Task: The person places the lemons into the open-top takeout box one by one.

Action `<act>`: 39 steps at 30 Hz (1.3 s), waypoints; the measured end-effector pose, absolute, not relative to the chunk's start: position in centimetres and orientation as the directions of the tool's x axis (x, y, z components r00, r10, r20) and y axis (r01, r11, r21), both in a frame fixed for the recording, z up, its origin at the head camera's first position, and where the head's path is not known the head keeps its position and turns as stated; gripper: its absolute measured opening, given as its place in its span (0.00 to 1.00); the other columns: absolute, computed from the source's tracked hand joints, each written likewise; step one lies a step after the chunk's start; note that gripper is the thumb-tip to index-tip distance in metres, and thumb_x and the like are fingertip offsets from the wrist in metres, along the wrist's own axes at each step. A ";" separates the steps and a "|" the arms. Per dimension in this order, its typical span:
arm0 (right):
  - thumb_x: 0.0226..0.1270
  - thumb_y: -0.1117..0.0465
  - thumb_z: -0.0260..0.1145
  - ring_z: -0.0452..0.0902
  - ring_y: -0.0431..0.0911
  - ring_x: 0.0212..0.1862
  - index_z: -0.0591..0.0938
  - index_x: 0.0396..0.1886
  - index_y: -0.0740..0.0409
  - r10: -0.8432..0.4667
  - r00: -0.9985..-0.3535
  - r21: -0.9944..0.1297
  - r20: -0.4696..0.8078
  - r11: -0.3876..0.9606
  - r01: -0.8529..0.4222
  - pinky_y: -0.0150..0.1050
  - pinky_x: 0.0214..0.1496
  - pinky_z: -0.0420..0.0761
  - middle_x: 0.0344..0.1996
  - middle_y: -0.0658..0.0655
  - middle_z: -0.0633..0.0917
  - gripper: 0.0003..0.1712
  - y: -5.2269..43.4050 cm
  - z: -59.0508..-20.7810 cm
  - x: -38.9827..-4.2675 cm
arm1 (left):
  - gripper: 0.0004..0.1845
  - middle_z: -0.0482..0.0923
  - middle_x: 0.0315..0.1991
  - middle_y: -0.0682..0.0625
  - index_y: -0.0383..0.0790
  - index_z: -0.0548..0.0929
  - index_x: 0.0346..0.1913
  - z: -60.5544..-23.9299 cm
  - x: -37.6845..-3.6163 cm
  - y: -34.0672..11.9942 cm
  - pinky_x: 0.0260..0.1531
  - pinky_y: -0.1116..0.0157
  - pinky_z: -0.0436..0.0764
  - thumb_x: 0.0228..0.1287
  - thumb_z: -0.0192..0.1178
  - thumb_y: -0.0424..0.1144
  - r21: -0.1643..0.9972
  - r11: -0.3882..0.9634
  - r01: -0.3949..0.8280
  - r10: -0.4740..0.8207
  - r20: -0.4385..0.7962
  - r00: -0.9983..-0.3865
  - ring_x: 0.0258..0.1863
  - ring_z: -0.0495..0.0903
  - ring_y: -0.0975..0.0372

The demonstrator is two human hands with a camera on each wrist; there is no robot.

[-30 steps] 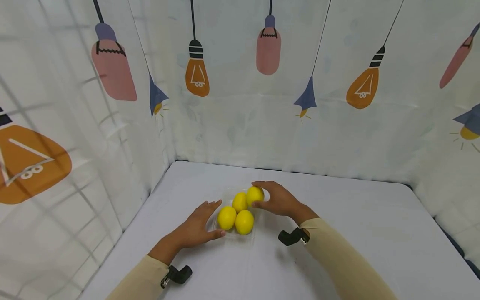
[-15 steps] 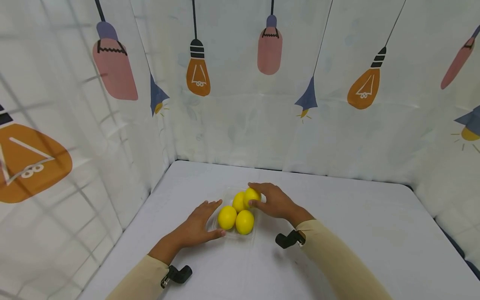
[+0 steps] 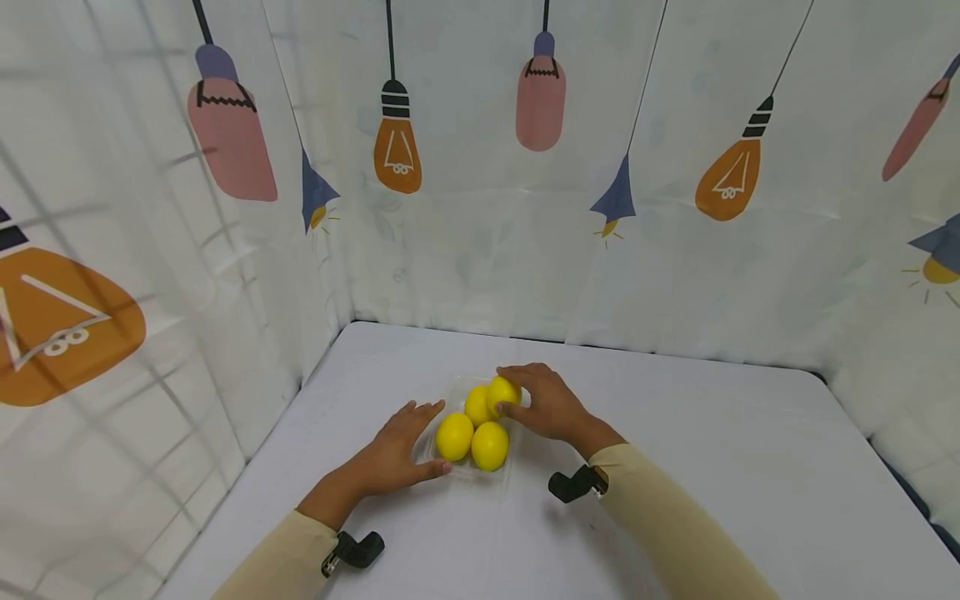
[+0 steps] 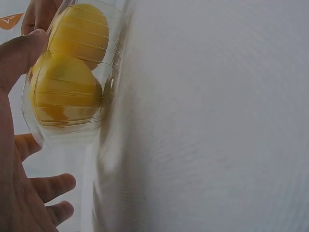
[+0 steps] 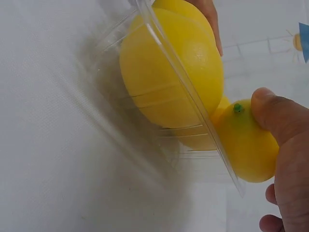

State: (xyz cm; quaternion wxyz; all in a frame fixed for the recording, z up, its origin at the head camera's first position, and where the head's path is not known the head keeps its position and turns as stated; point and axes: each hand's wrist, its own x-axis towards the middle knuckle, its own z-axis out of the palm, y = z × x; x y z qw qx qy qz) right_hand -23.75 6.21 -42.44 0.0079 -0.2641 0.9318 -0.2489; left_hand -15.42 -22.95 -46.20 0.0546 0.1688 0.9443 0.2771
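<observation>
Three yellow lemons [image 3: 490, 446] sit in a clear plastic container [image 5: 219, 142] near the middle of the table. In the head view, my right hand [image 3: 551, 404] holds another lemon [image 3: 504, 395] at the container's back right. The right wrist view shows this lemon [image 5: 248, 145], with a green stem end, pinched by the thumb beside the upper rim. My left hand [image 3: 393, 450] spreads round the container's left side. Its thumb [image 4: 26, 50] lies at the rim in the left wrist view, and the other fingers extend past the far side.
A white cloth covers the table [image 3: 675, 467]. White curtains [image 3: 480, 267] printed with lamps hang along the back and sides. A small black wrist camera [image 3: 577, 483] is strapped to the right wrist and another [image 3: 358, 550] to the left.
My right hand has moved slightly left with its lemon, closer to the others, then stayed nearly still. The left hand and the container have not visibly moved.
</observation>
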 end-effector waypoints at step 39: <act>0.66 0.39 0.72 0.66 0.59 0.72 0.72 0.76 0.39 -0.505 -0.863 -0.430 0.005 0.778 -0.458 0.61 0.68 0.71 0.72 0.58 0.72 0.41 6.2 -43.4 -23.2 | 0.55 0.57 0.79 0.43 0.52 0.56 0.82 -46.2 -15.2 -22.7 0.74 0.36 0.47 0.58 0.59 0.77 0.519 0.801 0.299 0.345 0.009 -0.939 0.80 0.42 0.42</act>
